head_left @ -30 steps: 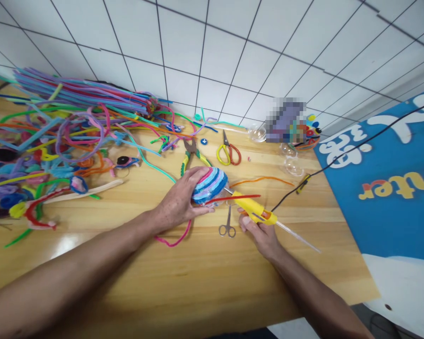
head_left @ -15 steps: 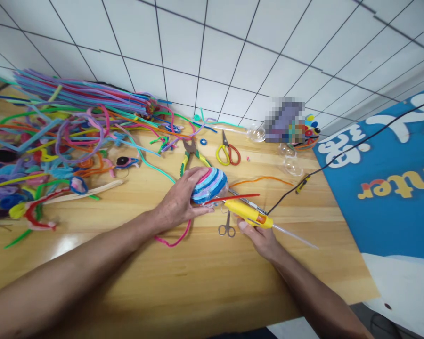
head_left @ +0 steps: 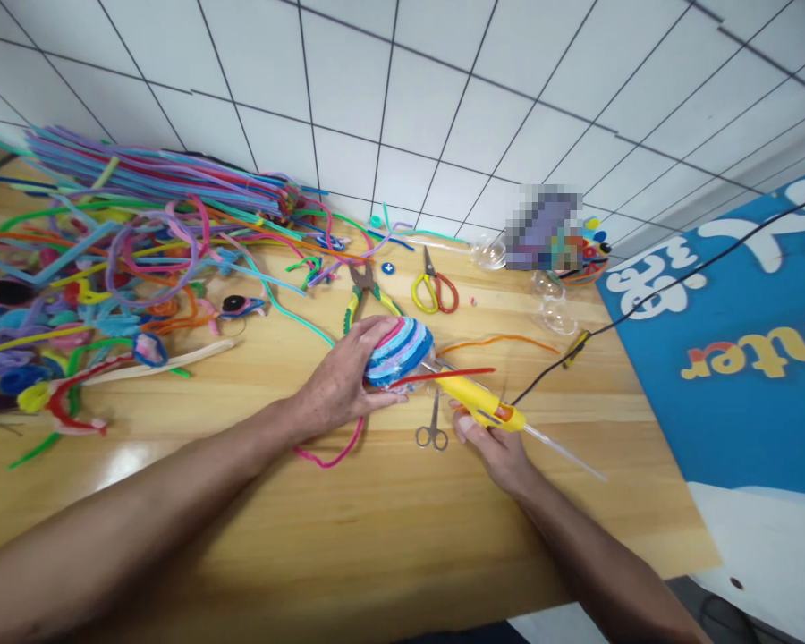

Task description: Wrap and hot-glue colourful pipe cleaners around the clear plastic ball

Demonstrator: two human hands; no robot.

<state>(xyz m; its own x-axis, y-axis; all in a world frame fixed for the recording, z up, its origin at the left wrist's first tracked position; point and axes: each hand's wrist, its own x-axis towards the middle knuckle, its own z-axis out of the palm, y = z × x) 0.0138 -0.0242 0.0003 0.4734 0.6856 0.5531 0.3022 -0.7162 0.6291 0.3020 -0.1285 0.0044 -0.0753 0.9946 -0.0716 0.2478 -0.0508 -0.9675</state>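
Note:
My left hand [head_left: 349, 367] is wrapped round a ball [head_left: 402, 351] covered with pink, blue and lilac bands of pipe cleaner; its lower right part is clear. A red pipe cleaner [head_left: 453, 377] sticks out from the ball to the right. In my right hand [head_left: 493, 447] is a yellow hot glue gun [head_left: 479, 400], gripped by its handle, with a clear glue stick [head_left: 563, 450] out of its back. The gun's nozzle is at the ball's right side; whether it touches I cannot tell. Small metal scissors [head_left: 432, 434] lie between my hands.
Green-and-yellow pliers [head_left: 363, 291] and red-and-yellow scissors [head_left: 436, 291] lie behind the ball. Many loose pipe cleaners [head_left: 154, 241] cover the table's left. Clear plastic half-balls [head_left: 556, 315] stand at the back right. The gun's black cord [head_left: 617, 316] runs across the right side.
The glue gun has shifted slightly right and down, its nozzle now showing more plainly beside the ball. The left hand and ball have barely moved.

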